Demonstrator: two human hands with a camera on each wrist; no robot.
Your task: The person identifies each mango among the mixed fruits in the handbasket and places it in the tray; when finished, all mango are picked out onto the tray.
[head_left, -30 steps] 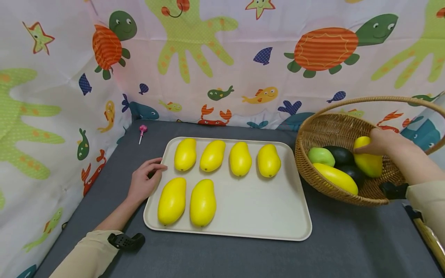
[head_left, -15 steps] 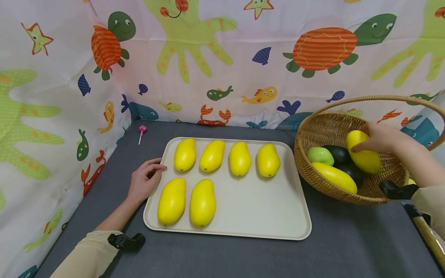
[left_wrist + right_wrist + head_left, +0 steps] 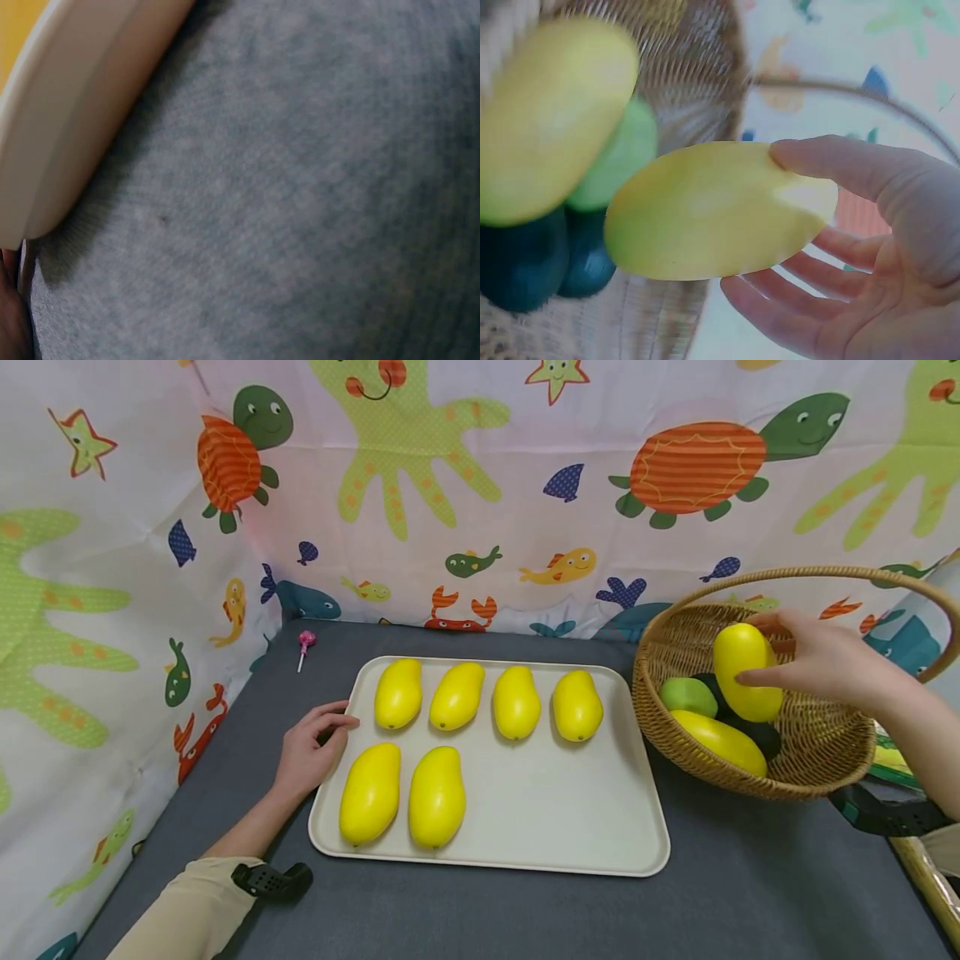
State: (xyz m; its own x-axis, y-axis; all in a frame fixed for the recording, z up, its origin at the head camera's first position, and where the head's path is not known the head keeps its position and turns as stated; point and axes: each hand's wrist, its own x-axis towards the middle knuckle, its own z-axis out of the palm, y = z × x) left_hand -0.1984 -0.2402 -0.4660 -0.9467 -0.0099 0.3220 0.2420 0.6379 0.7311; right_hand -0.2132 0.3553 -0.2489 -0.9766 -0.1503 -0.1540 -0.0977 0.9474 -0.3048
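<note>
In the head view my right hand holds a yellow mango above the fruit in the wicker basket. The right wrist view has the thumb on one side of this mango and the fingers along the other. Under it in the basket are another yellow mango, a green apple and dark avocados. My left hand rests with its fingertips at the left rim of a cream tray. On the tray lie several mangoes in two rows.
The basket's tall arched handle rises behind my right hand. A pink lollipop lies on the grey tabletop at the back left. A printed cloth hangs behind and at the left.
The right hand has lifted the mango from the right side of the basket and brought it up and leftward, over the other fruit. The left hand has stayed at the tray's rim.
</note>
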